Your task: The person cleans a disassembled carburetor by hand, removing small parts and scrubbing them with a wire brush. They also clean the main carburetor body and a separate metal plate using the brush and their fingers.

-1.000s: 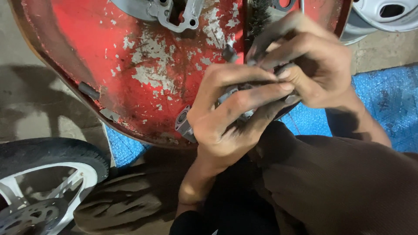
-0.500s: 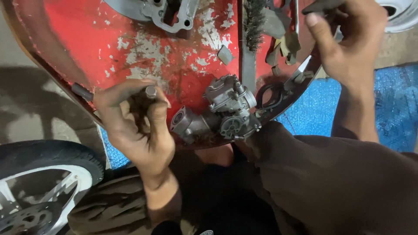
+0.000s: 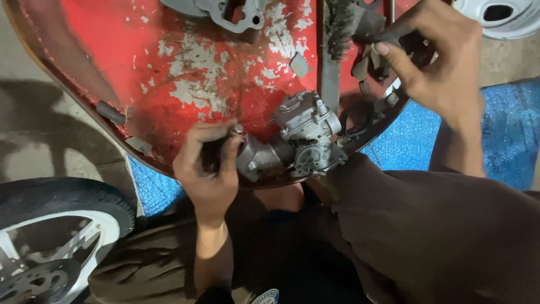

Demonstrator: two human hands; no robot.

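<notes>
Now the left hand [image 3: 211,169] pinches a small part, too hidden to name, against the carburetor [image 3: 298,138], which lies at the near rim of the red tray [image 3: 112,50]. Up right, the right hand [image 3: 436,62] closes loosely on dark scraps beside the brush [image 3: 337,28]. Steadying the carburetor would help.

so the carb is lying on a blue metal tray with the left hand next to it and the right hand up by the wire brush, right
Not quite: the tray is red with chipped paint, as the head view shows; the blue is the mat beneath. Otherwise right: the carburetor lies on it, the left hand beside it, the right hand by the wire brush.
</notes>
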